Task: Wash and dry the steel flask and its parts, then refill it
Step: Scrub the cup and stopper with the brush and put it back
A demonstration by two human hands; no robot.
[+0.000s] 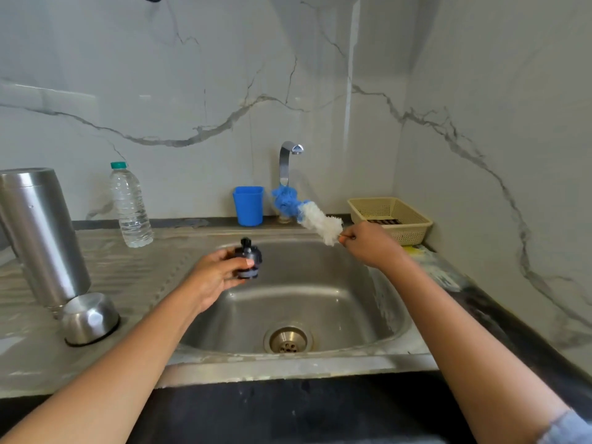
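A stainless-steel sink (320, 296) with a ribbed drainboard (134, 277) on its left is set against a veined marble wall (320, 75). The steel flask (38, 232) is stood mouth down at the far left of the drainboard. Just beside its neck, on the near side, its steel cap (91, 318) is laid dome upward. A clear plastic water bottle (131, 209) with a green top is stood upright farther back on the drainboard. At the far right corner a beige perforated basket (407, 233) is placed on the dark counter; something dark is seen inside it, too blurred to be identified. A blue tumbler (248, 205) is stood at the back ledge, just left of the curved chrome tap (285, 165).

A bottle brush (307, 214), blue at its tip and white along its length, is held in the air over the far rim of the basin, its tip near the foot of the tap. Its thin handle is pinched by the curled fingers of the right hand (371, 245). The flask's small black stopper (248, 259) is held upright over the left part of the basin, gripped between the thumb and fingers of the left hand (214, 277).
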